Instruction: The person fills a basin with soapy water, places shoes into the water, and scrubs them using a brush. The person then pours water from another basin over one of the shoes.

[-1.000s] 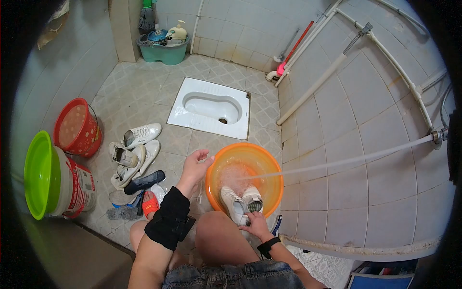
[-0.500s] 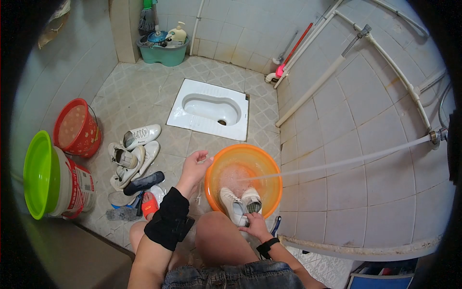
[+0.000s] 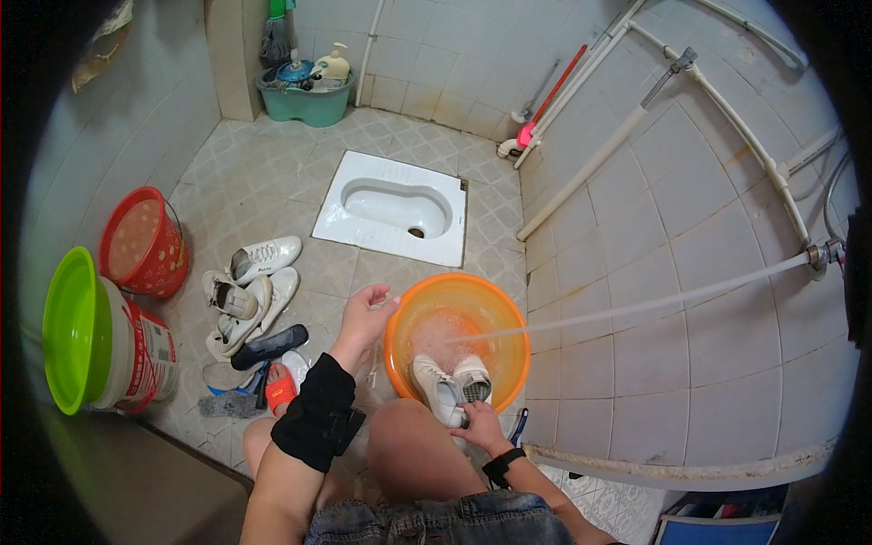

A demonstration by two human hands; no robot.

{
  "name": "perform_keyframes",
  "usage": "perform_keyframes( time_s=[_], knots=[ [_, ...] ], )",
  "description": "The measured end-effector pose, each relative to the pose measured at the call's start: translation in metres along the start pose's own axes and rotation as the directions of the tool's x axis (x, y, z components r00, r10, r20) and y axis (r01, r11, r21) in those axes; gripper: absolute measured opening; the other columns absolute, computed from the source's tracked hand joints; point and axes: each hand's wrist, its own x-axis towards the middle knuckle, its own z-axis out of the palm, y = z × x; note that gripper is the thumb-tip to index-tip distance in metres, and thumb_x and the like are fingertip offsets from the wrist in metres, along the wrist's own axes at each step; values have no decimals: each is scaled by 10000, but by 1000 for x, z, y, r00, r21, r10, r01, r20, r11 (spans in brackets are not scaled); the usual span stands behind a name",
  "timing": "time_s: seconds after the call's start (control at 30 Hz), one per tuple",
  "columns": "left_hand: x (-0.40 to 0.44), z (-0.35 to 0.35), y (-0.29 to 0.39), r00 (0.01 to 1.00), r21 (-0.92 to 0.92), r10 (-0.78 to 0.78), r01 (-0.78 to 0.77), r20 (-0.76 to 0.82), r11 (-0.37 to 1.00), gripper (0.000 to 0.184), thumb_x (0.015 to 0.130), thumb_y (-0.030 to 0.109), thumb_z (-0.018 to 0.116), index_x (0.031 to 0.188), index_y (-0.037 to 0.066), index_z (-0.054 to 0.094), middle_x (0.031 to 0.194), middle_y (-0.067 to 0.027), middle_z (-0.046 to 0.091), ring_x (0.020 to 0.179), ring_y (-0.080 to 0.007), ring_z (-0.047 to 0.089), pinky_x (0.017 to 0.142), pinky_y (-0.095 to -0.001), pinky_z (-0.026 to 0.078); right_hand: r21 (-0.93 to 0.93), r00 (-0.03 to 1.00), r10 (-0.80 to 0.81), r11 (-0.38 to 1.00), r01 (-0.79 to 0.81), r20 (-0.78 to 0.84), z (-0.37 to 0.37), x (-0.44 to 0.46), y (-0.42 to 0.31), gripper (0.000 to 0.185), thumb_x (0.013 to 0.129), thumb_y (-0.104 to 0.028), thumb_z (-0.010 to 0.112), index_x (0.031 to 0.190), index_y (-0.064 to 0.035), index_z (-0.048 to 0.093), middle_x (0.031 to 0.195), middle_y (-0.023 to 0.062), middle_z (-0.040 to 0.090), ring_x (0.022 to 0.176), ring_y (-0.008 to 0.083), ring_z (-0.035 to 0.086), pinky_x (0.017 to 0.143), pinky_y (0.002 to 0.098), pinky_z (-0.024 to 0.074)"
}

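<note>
An orange basin (image 3: 514,381) stands on the floor in front of me, with foamy water (image 3: 440,334) in it. Two white shoes lean side by side in the near part of the basin: a left one (image 3: 434,383) and a right one (image 3: 471,374). My right hand (image 3: 483,427) has its fingers closed on the heel of the left shoe. By the basin's left rim, my left hand (image 3: 363,320) is held with loosely bent fingers apart and nothing in them. Whether its fingertips touch the rim, I cannot tell.
A water jet (image 3: 654,298) runs from the wall tap (image 3: 822,258) into the basin. Several shoes (image 3: 263,258) and slippers (image 3: 281,389) lie on the left, beside a red bucket (image 3: 168,263) and a green basin (image 3: 74,331). A squat toilet (image 3: 359,234) lies beyond.
Almost nothing differs. The whole view has shifted very slightly to the left; both hands keep their places at the basin and the water still runs.
</note>
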Motion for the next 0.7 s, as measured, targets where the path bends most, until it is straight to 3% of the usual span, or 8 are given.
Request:
perform_keyframes(
  time_s=[0.03,0.7],
  knots=[
    [1,0,-2,1000,33,12,-12,5,999,373,784,201,606,1094,20,505,910,-35,539,781,-100,491,645,-221,391,2,1000,0,1000,0,0,-1,0,-1,576,571,-428,711,1022,-103,558,830,128,522,839,306,504,759,383,393],
    [0,2,0,1000,32,5,-5,-5,999,359,780,191,612,1084,27,514,964,-53,538,841,-122,494,690,-246,397,44,1000,-12,999,13,-19,2,0,1,586,575,-453,702,1010,-88,562,837,132,530,843,315,505,760,381,397]
  ],
)
